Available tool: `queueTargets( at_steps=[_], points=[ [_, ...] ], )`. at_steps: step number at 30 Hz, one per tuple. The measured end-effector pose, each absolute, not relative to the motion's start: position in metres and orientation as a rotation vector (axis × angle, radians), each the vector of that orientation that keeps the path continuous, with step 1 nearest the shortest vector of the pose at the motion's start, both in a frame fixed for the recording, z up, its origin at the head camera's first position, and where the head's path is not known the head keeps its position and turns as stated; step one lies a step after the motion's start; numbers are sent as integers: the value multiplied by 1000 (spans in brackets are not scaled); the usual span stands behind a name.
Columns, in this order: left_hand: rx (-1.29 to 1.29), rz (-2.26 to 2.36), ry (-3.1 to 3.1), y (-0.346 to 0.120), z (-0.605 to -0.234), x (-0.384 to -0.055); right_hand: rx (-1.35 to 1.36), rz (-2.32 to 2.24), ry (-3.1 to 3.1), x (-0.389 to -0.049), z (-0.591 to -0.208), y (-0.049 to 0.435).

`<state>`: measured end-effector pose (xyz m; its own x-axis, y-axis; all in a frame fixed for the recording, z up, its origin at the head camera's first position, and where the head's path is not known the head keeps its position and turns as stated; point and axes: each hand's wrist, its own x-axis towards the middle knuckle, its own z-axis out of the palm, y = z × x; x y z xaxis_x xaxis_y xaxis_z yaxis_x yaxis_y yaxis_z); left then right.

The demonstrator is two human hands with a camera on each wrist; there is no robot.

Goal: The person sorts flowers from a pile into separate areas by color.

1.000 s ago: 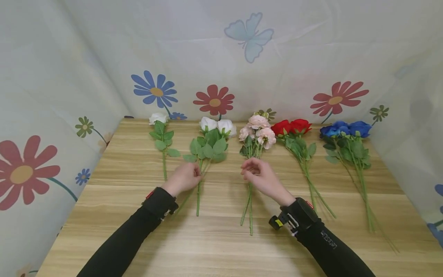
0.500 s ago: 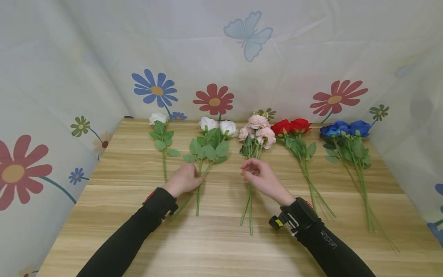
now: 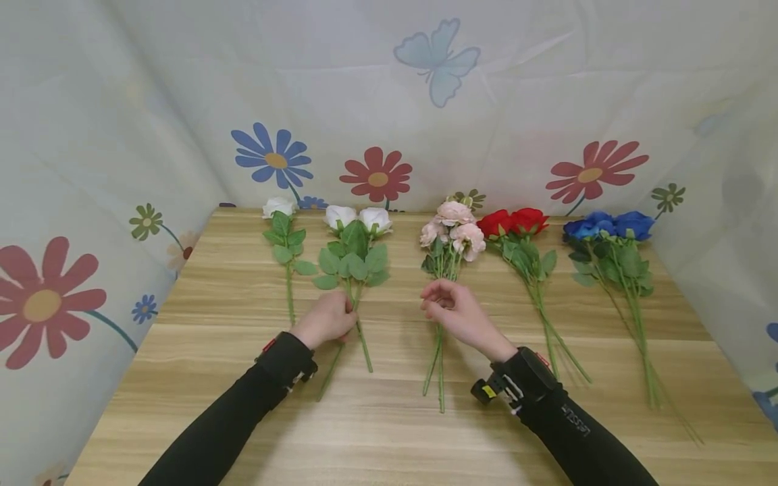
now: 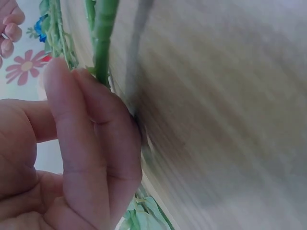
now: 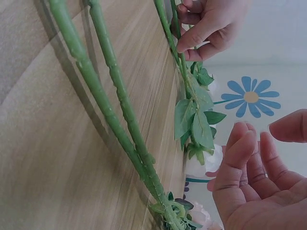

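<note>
My left hand (image 3: 328, 317) pinches the green stems of two white roses (image 3: 375, 219), just below their leaves, close to the tabletop. The lower stem ends poke out below the hand, crossing. In the right wrist view, that hand's thumb and fingers meet on the stems (image 5: 165, 24). My right hand (image 3: 458, 314) hovers loosely curled over the stems of the pale pink flowers (image 3: 467, 239), holding nothing. Seen from its own wrist, a gap shows between its thumb and fingers, away from the pink flowers' stems (image 5: 115, 81).
A single white rose (image 3: 279, 208) lies to the left on the wooden table (image 3: 365, 432). Red roses (image 3: 527, 221) and blue roses (image 3: 632, 225) lie to the right, stems toward me. A flower-printed cloth (image 3: 516, 88) hangs behind and at the sides.
The two white roses have shifted left with my left hand, away from the pink flowers. Their lower stem ends have swung right. My right hand has stayed nearly still.
</note>
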<state>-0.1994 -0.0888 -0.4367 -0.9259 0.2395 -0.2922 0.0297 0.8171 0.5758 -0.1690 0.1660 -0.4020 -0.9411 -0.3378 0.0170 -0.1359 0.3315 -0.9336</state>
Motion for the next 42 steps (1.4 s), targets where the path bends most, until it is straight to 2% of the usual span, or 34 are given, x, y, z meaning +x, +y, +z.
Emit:
queueTargets(
  at_steps=[7,18,25,33,42],
  points=[
    [186,791,2670,-87,-438,-204,-443,-1652,2419,-178,-423,168],
    [195,773,2638,-84,-436,-206,-447,-1664,2412,-177,-420,167],
    [194,791,2624,-84,-435,-206,-458,-1671,2384,-168,-400,163],
    [206,824,2614,-87,-437,-203,-449,-1681,2389,-177,-421,167],
    [262,857,2770,-101,-431,-193,-509,-1629,2534,-179,-421,173]
  ],
)
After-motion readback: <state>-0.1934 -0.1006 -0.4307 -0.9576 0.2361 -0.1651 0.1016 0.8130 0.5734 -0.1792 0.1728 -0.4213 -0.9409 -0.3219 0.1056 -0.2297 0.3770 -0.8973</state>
